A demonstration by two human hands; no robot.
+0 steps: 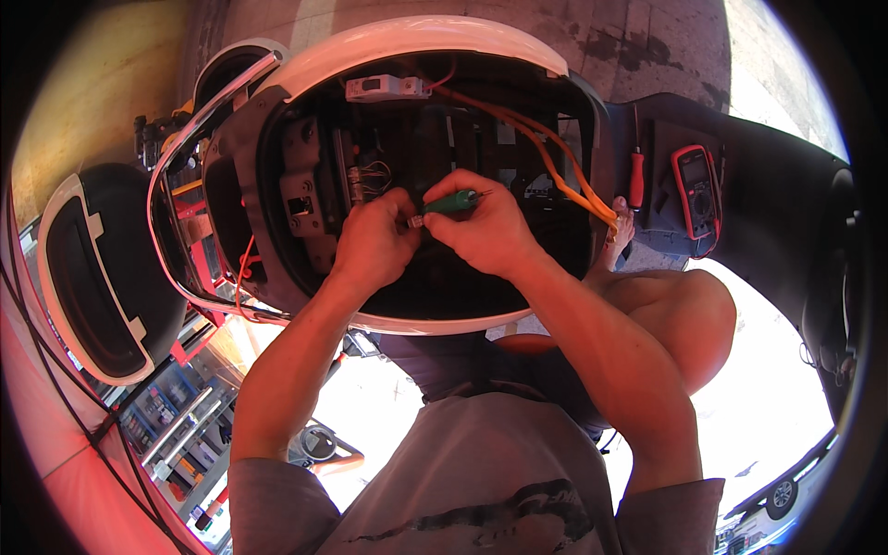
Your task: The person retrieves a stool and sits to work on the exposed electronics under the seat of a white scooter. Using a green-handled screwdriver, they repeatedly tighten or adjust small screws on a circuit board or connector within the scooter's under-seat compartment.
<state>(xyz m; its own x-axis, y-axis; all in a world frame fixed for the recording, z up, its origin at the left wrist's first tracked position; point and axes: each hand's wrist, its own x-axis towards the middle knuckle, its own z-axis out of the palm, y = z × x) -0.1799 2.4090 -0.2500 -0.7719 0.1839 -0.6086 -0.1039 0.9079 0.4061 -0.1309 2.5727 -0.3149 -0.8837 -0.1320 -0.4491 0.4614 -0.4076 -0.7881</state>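
Note:
My left hand [375,236] is closed, thumb and fingers pinching a small grey connector-like piece [415,221] over the open body of a scooter-like vehicle. Right beside it, my right hand [495,231] grips a slim green-handled tool [453,202]. A thin dark end of this tool sticks out past my right fingers; its exact kind is unclear. The two hands nearly meet at the small piece, which my fingers partly cover. Thin loose wires [375,173] run from a bracket just beyond my left hand.
A white breaker-like box [384,88] sits at the cavity's far rim, with orange cables [546,148] trailing right. On the black surface at right lie a red-handled screwdriver [636,180] and a red multimeter [696,194]. A black panel with cream trim [102,277] stands left.

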